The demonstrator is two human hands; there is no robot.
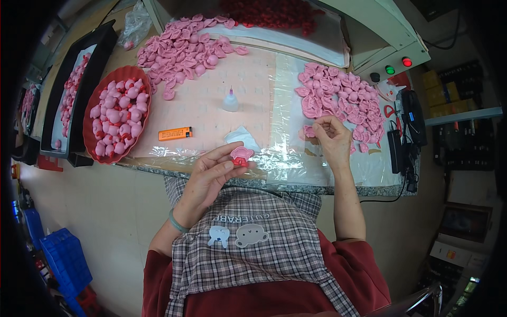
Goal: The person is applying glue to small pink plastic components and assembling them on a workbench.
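My left hand [210, 173] is closed on a small pink-and-red figure piece [241, 156], its hollow pink part facing up and its red part toward me. My right hand [335, 138] pinches a pink molded piece [307, 132] at the near edge of the right pile of pink shell-like pieces [343, 95]. Between the hands lies a crumpled white tissue [242, 137]. Beyond it stands a small squeeze bottle [230, 101] with a thin pinkish tip. An orange lighter [175, 133] rests left of the tissue.
A red scalloped bowl [91, 134] full of pink-and-red figures stands at the left, beside a long black tray [50, 127]. Another pink pile [177, 50] spreads at the back left. A machine housing [388, 37] with buttons borders the back. Black adapters and cables [394, 150] edge the right side.
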